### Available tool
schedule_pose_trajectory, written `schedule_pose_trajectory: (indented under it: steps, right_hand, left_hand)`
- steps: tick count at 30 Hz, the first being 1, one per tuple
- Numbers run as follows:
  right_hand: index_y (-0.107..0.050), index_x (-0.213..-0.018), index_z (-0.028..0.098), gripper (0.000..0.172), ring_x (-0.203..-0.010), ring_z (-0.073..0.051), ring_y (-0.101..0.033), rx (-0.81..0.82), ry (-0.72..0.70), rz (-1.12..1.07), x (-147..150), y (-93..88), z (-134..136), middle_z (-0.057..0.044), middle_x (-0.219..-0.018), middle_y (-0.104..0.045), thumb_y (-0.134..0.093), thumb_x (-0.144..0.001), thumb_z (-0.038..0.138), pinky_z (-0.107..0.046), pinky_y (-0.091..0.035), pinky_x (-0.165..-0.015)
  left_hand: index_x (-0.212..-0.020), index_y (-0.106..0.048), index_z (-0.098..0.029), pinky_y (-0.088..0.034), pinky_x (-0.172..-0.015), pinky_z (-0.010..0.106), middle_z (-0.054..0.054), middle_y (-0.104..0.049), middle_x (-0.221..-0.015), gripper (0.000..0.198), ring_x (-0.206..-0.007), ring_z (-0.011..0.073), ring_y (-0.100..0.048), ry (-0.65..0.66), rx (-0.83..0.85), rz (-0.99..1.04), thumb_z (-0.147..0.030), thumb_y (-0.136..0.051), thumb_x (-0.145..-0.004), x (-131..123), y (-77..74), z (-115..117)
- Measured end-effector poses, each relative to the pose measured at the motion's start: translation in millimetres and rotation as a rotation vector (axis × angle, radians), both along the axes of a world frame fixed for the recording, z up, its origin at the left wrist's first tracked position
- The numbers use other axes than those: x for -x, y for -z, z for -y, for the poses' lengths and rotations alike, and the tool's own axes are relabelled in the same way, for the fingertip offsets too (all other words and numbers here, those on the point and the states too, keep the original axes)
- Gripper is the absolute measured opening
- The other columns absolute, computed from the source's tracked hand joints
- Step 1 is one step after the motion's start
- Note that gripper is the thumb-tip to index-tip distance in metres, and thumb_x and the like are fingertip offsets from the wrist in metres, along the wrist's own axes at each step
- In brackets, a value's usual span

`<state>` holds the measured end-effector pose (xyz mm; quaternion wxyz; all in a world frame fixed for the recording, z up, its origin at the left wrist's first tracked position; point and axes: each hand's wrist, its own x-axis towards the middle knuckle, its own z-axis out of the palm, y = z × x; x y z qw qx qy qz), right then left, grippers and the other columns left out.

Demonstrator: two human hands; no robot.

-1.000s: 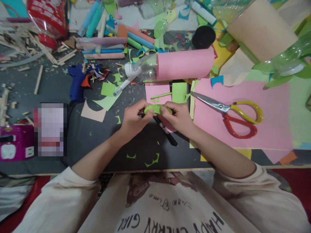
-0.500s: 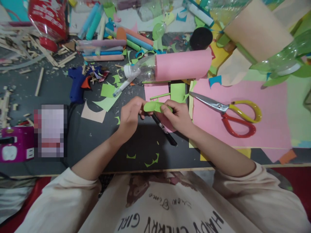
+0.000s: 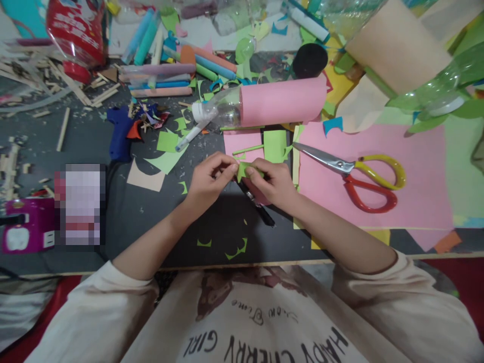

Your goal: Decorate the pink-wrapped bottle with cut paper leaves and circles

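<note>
A small light-green paper cutout (image 3: pixel 244 170) is held up over the dark table (image 3: pixel 162 222). My right hand (image 3: pixel 275 182) pinches it between thumb and fingers, covering its right part. My left hand (image 3: pixel 212 177) is closed in a pinch at the cutout's left end, thumb and forefinger together there. The cutout looks bent, with its left end hidden by the fingertips. Beneath my hands lies a black pen (image 3: pixel 260 209), its upper end partly over pink paper. A green square of paper (image 3: pixel 275 145) lies just beyond my right hand.
Scissors (image 3: pixel 342 165) with yellow and red handles rest on pink paper (image 3: pixel 419 176) at right. Farther back lies a pink-wrapped bottle (image 3: pixel 283 102). A blue glue gun (image 3: pixel 120 132) and a purple box (image 3: pixel 28 224) are at left. Markers (image 3: pixel 162 91) and paper scraps crowd the back.
My left fingers have closed over the cutout's left end, and my left thumb has come up to it. The cutout, earlier a long oval, now shows a shorter, bent shape.
</note>
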<state>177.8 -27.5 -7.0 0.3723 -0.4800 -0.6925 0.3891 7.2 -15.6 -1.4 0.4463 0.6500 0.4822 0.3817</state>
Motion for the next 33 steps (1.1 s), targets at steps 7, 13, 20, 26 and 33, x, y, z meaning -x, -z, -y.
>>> schedule_pose_trajectory:
  steps: [7, 13, 20, 26, 33]
  right_hand:
    - [-0.058, -0.072, 0.019, 0.024, -0.050, -0.009, -0.039, -0.010, -0.040, 0.003, -2.1, 3.0, -0.1, 0.005, -0.056, -0.043, -0.049, -0.090, 0.032, -0.022, -0.030, -0.052]
    - [-0.059, -0.070, 0.019, 0.025, -0.048, -0.009, -0.039, -0.025, -0.046, 0.011, -2.6, 2.6, -0.5, 0.005, -0.055, -0.044, -0.049, -0.089, 0.032, -0.021, -0.031, -0.051]
    - [-0.062, -0.076, 0.019, 0.022, -0.051, -0.009, -0.042, -0.024, -0.071, 0.004, -2.5, 3.0, -0.6, 0.002, -0.062, -0.053, -0.051, -0.090, 0.032, -0.022, -0.032, -0.052]
    - [-0.058, -0.071, 0.018, 0.024, -0.048, -0.007, -0.040, -0.059, -0.087, 0.012, -2.8, 3.0, -0.6, 0.004, -0.059, -0.048, -0.050, -0.091, 0.027, -0.020, -0.032, -0.052]
    - [-0.055, -0.073, 0.020, 0.032, -0.048, -0.009, -0.043, -0.025, 0.000, -0.085, -1.0, 3.7, -0.7, 0.004, -0.057, -0.048, -0.049, -0.094, 0.044, -0.022, -0.034, -0.051]
  left_hand:
    - [-0.073, -0.061, -0.020, -0.037, -0.056, 0.023, -0.002, -0.057, -0.069, 0.020, -0.058, 0.0094, -0.046, 0.005, -0.012, -0.054, -0.035, -0.057, -0.084, 1.2, 2.4, 0.0]
    - [-0.073, -0.060, -0.019, -0.036, -0.055, 0.022, -0.002, -0.056, -0.068, 0.018, -0.058, 0.0092, -0.046, 0.001, -0.008, -0.043, -0.032, -0.056, -0.084, 1.1, 1.4, 0.3]
    - [-0.073, -0.061, -0.019, -0.035, -0.054, 0.022, -0.003, -0.052, -0.067, 0.014, -0.055, 0.0085, -0.042, 0.012, -0.018, -0.078, -0.029, -0.057, -0.081, 1.4, 2.5, -0.2]
    - [-0.070, -0.058, -0.019, -0.033, -0.051, 0.021, -0.003, -0.051, -0.065, 0.012, -0.052, 0.0078, -0.040, 0.016, -0.013, -0.039, -0.027, -0.058, -0.079, -0.3, 1.1, -0.5]
    - [-0.069, -0.057, -0.018, -0.033, -0.049, 0.019, -0.004, -0.050, -0.060, 0.014, -0.051, 0.0068, -0.040, -0.027, 0.085, 0.030, -0.029, -0.062, -0.074, -0.1, 0.2, -1.0]
